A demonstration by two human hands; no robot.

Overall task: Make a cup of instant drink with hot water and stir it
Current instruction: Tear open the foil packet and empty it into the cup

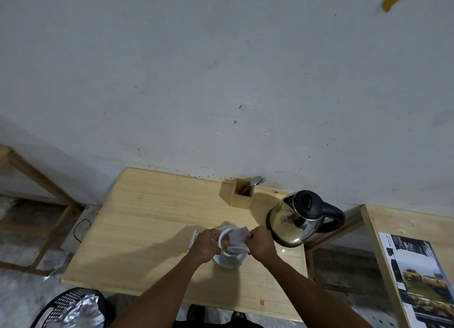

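Tipping the sachet (237,239) too fast could spill powder past the rim onto the tabletop (152,224). My left hand (205,245) and right hand (261,244) pinch its grey, crumpled ends over the white cup (227,248), which sits on its saucer (229,262) near the kettle (298,219).
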